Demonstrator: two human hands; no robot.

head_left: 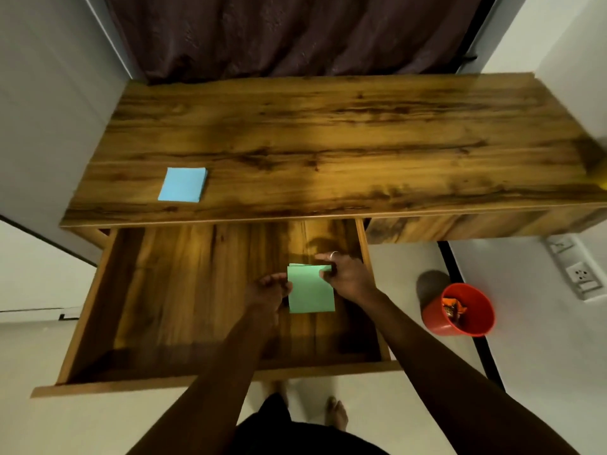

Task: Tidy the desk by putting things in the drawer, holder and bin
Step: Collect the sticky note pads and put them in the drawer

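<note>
At lower centre, the left hand (267, 290) and right hand (345, 277) pinched a square green paper pad (310, 292) with curled fingers, in the open wood-grain drawer (180, 290). At lower right, a round red bin (440, 320) stood on the floor. Farther up, a square blue pad (183, 185) lay flat on the streaked wooden desk (328, 126).

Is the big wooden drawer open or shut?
Open. The wide wooden drawer is pulled out from under the wooden desk top, and its inside floor shows.
</note>
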